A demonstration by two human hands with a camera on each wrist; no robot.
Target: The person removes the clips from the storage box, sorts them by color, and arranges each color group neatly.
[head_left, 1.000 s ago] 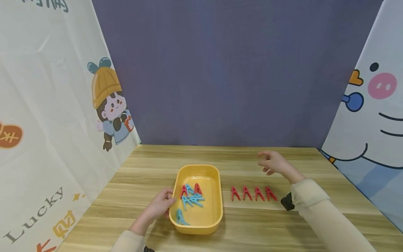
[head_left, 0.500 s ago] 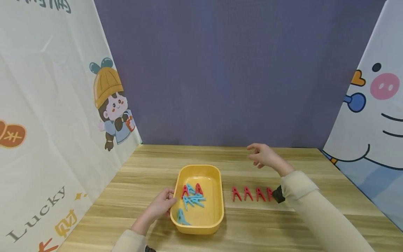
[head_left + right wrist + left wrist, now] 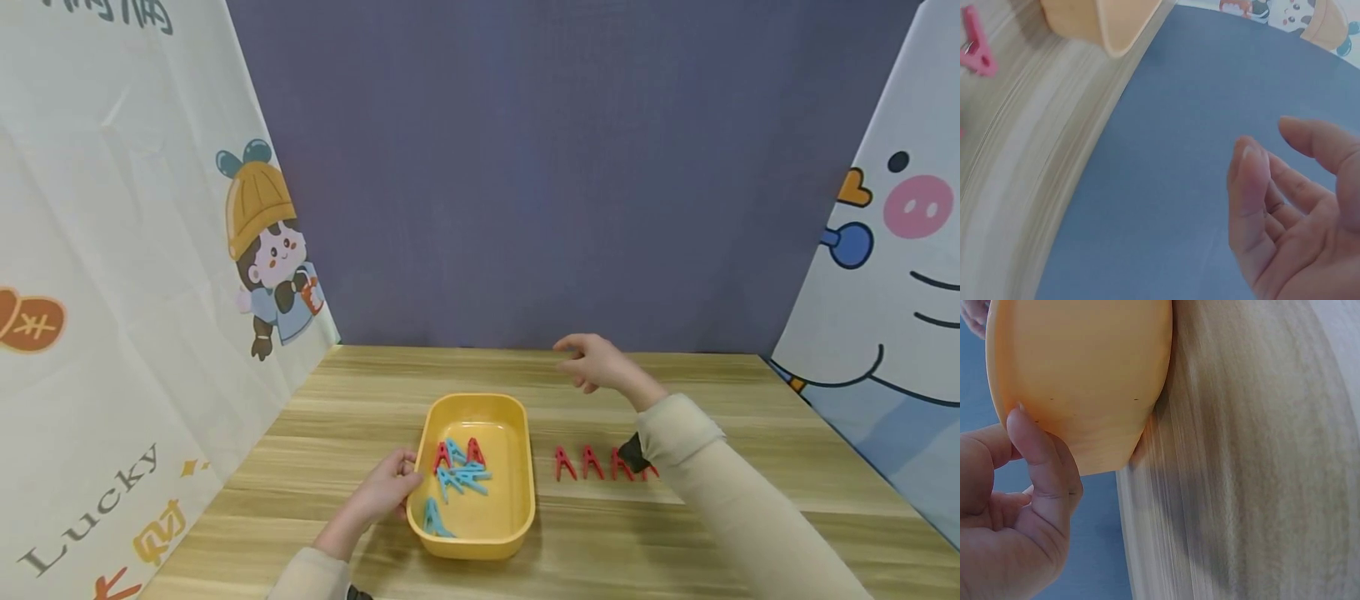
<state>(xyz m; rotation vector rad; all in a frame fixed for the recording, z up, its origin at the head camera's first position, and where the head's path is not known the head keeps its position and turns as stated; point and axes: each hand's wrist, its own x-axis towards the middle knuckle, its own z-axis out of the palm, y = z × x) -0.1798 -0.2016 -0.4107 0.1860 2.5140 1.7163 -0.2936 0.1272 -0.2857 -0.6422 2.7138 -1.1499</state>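
Note:
My left hand (image 3: 384, 485) pinches the left rim of a yellow plastic basin (image 3: 472, 548); the left wrist view shows the thumb and fingers (image 3: 1047, 475) at that rim. In the basin lie several blue clothespins (image 3: 471, 477) and two red ones, a red clothespin (image 3: 475, 452) being on the right. A row of several red clothespins (image 3: 590, 462) lies on the table to the basin's right, the rightmost partly hidden by my right wrist. My right hand (image 3: 597, 363) hovers above the table behind that row, fingers loosely bent, nothing between thumb and fingertips in the right wrist view.
The wood-grain table (image 3: 360, 392) ends at a dark blue-grey backdrop (image 3: 510, 175). Printed white sheets stand at both sides, the left sheet (image 3: 150, 275) and the right sheet (image 3: 870, 333). A black device (image 3: 634, 452) sits on my right wrist.
My right hand has moved left, over the table behind the clothespins, toward the basin; its wrist now covers part of the row. The left hand stays on the rim.

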